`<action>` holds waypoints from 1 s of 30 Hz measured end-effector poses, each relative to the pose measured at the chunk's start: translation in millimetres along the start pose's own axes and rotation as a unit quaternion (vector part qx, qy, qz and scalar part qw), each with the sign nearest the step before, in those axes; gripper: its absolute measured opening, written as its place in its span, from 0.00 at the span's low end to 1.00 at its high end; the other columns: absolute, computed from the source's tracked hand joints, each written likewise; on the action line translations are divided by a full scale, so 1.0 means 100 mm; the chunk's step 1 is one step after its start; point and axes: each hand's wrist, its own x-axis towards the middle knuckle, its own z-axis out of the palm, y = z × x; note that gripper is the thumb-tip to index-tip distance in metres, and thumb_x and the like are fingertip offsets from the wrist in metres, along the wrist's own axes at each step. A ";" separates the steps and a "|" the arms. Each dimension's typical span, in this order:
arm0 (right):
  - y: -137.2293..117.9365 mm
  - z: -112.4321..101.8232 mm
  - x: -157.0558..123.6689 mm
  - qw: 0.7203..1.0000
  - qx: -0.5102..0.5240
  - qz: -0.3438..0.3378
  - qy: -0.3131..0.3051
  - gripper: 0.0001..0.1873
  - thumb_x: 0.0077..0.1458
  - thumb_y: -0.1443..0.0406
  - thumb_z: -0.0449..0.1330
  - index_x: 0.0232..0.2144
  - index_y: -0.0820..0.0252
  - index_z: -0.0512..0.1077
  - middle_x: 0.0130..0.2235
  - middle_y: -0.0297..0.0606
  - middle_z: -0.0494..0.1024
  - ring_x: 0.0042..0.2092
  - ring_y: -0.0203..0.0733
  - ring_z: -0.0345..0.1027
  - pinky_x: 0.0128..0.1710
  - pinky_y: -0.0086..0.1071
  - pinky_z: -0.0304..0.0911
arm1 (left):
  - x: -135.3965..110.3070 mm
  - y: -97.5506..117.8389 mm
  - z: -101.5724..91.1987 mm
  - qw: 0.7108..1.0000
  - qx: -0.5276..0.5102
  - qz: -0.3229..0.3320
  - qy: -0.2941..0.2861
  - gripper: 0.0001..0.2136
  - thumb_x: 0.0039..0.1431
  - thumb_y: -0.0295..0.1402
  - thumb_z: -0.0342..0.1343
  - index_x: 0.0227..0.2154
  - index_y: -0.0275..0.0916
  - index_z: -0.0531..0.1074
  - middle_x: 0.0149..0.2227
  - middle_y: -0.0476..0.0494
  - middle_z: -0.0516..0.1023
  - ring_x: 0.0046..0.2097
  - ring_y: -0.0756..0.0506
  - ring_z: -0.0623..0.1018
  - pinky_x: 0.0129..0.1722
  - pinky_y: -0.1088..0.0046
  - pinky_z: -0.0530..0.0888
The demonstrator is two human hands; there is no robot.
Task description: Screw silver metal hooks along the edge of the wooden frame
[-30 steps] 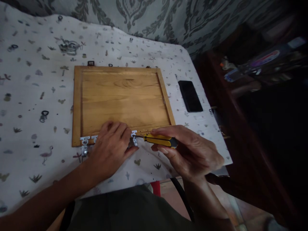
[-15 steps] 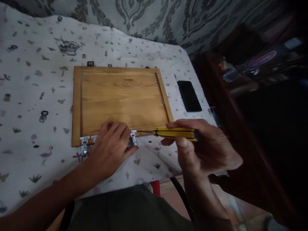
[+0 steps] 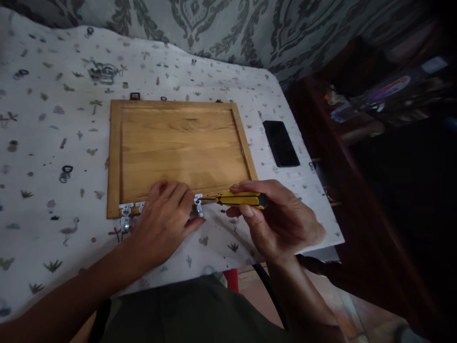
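A wooden cabinet door (image 3: 182, 147) with a raised frame lies flat on the table. Metal hinges sit along its near edge: one hinge (image 3: 124, 219) at the left, and a second hinge (image 3: 199, 207) beside my left fingertips. My left hand (image 3: 166, 221) is closed over the near edge, its fingers curled and its thumb under the second hinge; the palm hides part of the metal. In my right hand (image 3: 282, 216) is a yellow and black screwdriver (image 3: 241, 200), gripped between thumb and fingers. Its shaft points left, with the tip at the second hinge.
A black phone (image 3: 281, 143) lies right of the door on the patterned tablecloth (image 3: 67, 133). Small dark latch pieces (image 3: 134, 96) show at the door's far edge. Beyond the table's right edge stands dark furniture with a plastic bottle (image 3: 385, 90). A patterned curtain (image 3: 214, 28) hangs behind.
My right hand has moved left with the screwdriver, bringing its tip in to the second hinge. My left hand and the door have stayed in place.
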 end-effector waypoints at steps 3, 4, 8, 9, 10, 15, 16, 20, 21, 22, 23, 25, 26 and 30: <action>0.01 0.00 0.00 1.000 -0.002 0.001 0.001 0.17 0.60 0.68 0.66 0.52 0.50 0.77 0.43 0.37 0.85 0.37 0.41 0.82 0.33 0.33 0.81 | 0.00 -0.01 0.01 1.000 -0.002 0.003 0.000 0.07 0.65 0.36 0.60 0.38 0.36 0.73 0.42 0.36 0.79 0.44 0.36 0.77 0.49 0.52 0.72; 0.01 -0.01 0.00 1.000 -0.001 0.005 0.000 0.17 0.60 0.68 0.66 0.52 0.50 0.77 0.44 0.37 0.84 0.37 0.41 0.82 0.33 0.32 0.81 | 0.00 -0.01 0.01 1.000 -0.002 0.004 -0.001 0.07 0.65 0.36 0.60 0.38 0.36 0.73 0.42 0.37 0.79 0.44 0.36 0.77 0.49 0.52 0.72; -0.01 0.00 0.01 1.000 0.001 0.003 0.000 0.17 0.61 0.69 0.66 0.52 0.51 0.77 0.44 0.38 0.84 0.37 0.41 0.82 0.33 0.32 0.81 | -0.01 -0.02 0.02 1.000 0.000 0.006 -0.003 0.08 0.63 0.35 0.62 0.38 0.35 0.73 0.42 0.37 0.79 0.45 0.36 0.77 0.50 0.52 0.71; -0.01 0.01 0.01 1.000 0.000 0.001 -0.001 0.17 0.61 0.68 0.66 0.52 0.51 0.77 0.44 0.38 0.84 0.38 0.42 0.82 0.34 0.33 0.81 | -0.01 -0.02 0.02 1.000 -0.001 0.005 -0.002 0.08 0.63 0.35 0.62 0.38 0.35 0.73 0.42 0.36 0.79 0.45 0.36 0.77 0.49 0.53 0.71; -0.02 0.02 0.01 1.000 0.000 -0.001 -0.003 0.17 0.61 0.68 0.66 0.51 0.51 0.77 0.44 0.38 0.84 0.38 0.42 0.82 0.35 0.34 0.81 | -0.01 -0.02 0.02 1.000 -0.001 0.004 0.000 0.08 0.63 0.35 0.62 0.38 0.35 0.73 0.42 0.37 0.79 0.45 0.36 0.77 0.49 0.53 0.71; -0.05 0.02 0.06 0.999 -0.008 -0.020 -0.025 0.15 0.61 0.68 0.66 0.50 0.53 0.77 0.42 0.37 0.84 0.39 0.42 0.81 0.39 0.37 0.81 | -0.01 -0.02 0.02 1.000 0.003 0.004 0.001 0.08 0.64 0.36 0.61 0.37 0.36 0.73 0.42 0.37 0.79 0.44 0.36 0.77 0.49 0.53 0.71; -0.06 0.02 0.07 0.999 -0.014 -0.030 -0.032 0.14 0.61 0.68 0.66 0.49 0.53 0.77 0.41 0.37 0.84 0.38 0.41 0.81 0.38 0.36 0.80 | -0.01 -0.02 0.03 1.000 0.004 0.004 0.004 0.08 0.64 0.36 0.61 0.37 0.36 0.73 0.41 0.37 0.79 0.44 0.36 0.77 0.49 0.53 0.71; -0.09 0.02 0.12 0.994 -0.041 -0.083 -0.052 0.11 0.62 0.67 0.66 0.47 0.56 0.76 0.37 0.36 0.84 0.36 0.39 0.80 0.35 0.31 0.78 | -0.01 -0.02 0.04 1.000 -0.002 0.005 0.009 0.09 0.67 0.39 0.58 0.37 0.37 0.73 0.42 0.37 0.79 0.44 0.36 0.77 0.49 0.52 0.71; -0.09 0.02 0.13 0.993 -0.048 -0.090 -0.054 0.10 0.62 0.66 0.66 0.46 0.56 0.76 0.37 0.36 0.84 0.36 0.39 0.79 0.35 0.31 0.78 | -0.01 -0.02 0.04 1.000 -0.004 0.007 0.007 0.10 0.68 0.39 0.57 0.37 0.37 0.73 0.42 0.37 0.79 0.45 0.36 0.77 0.49 0.52 0.70; -0.10 0.02 0.13 0.993 -0.054 -0.095 -0.054 0.09 0.62 0.66 0.66 0.46 0.56 0.75 0.37 0.36 0.84 0.36 0.39 0.79 0.35 0.31 0.78 | -0.01 -0.03 0.05 1.000 -0.005 0.008 0.006 0.10 0.68 0.40 0.56 0.37 0.37 0.73 0.42 0.37 0.79 0.45 0.36 0.77 0.49 0.53 0.70; -0.10 0.03 0.14 0.992 -0.060 -0.098 -0.053 0.09 0.63 0.66 0.66 0.46 0.56 0.75 0.36 0.35 0.84 0.36 0.39 0.79 0.35 0.31 0.78 | -0.01 -0.03 0.05 1.000 -0.004 0.009 0.005 0.11 0.69 0.40 0.56 0.37 0.37 0.73 0.42 0.37 0.79 0.45 0.37 0.77 0.49 0.53 0.70; -0.10 0.03 0.14 0.991 -0.072 -0.098 -0.053 0.08 0.63 0.66 0.66 0.45 0.56 0.75 0.37 0.36 0.84 0.36 0.39 0.79 0.35 0.31 0.78 | -0.02 -0.03 0.05 1.000 0.002 0.008 0.007 0.11 0.69 0.40 0.55 0.37 0.36 0.73 0.41 0.37 0.79 0.44 0.37 0.76 0.49 0.53 0.71; -0.11 0.03 0.13 0.991 -0.076 -0.097 -0.050 0.08 0.63 0.65 0.65 0.45 0.55 0.75 0.37 0.36 0.84 0.37 0.39 0.79 0.35 0.32 0.78 | -0.02 -0.03 0.04 1.000 0.004 0.008 0.008 0.11 0.69 0.40 0.56 0.37 0.36 0.73 0.41 0.37 0.79 0.44 0.37 0.76 0.49 0.53 0.71; -0.11 0.05 0.13 0.990 -0.084 -0.106 -0.026 0.09 0.62 0.66 0.66 0.46 0.56 0.75 0.36 0.37 0.84 0.36 0.39 0.79 0.35 0.32 0.77 | -0.01 -0.03 0.04 1.000 0.011 0.014 0.011 0.10 0.67 0.39 0.59 0.36 0.36 0.73 0.41 0.37 0.79 0.43 0.37 0.77 0.49 0.53 0.71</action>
